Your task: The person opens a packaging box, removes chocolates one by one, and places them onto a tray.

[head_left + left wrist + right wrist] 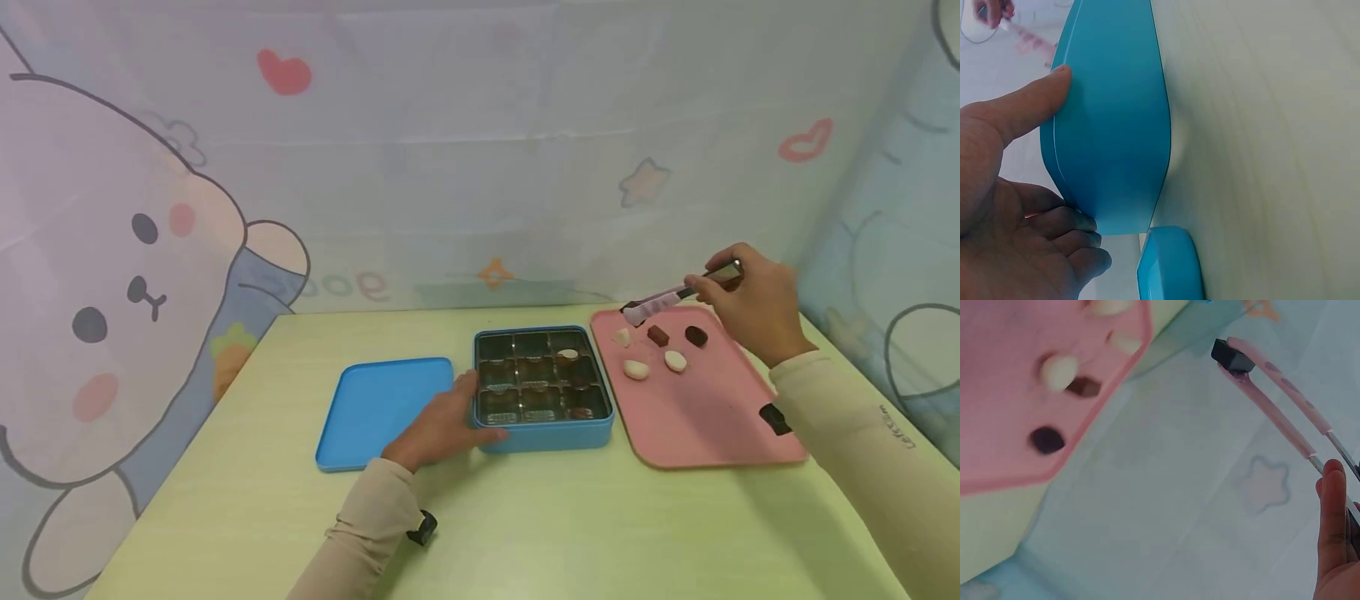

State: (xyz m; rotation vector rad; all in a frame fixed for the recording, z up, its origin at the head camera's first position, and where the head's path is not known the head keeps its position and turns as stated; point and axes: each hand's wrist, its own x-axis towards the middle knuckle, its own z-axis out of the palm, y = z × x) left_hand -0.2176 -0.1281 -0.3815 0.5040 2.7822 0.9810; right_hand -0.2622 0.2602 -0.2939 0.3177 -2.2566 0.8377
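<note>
In the head view my right hand [757, 304] grips tongs with pink tips [654, 307] above the pink tray [712, 425]. Between the tips is a small dark block [1233, 356], perhaps chocolate, clear in the right wrist view. My left hand [446, 421] holds the front left corner of a blue box [547, 437]; its thumb lies on the front wall and its fingers on the left side. A clear divided insert [536, 371] fills the box, with a white piece [567, 354] in its back right compartment. Reflections obscure the other compartments.
On the tray's far part lie white pieces [636, 369], a brown block [658, 336] and a dark round piece [696, 336]. A blue lid [382, 404] lies left of the box, close to my left hand. A printed cloth [450, 167] hangs behind the table.
</note>
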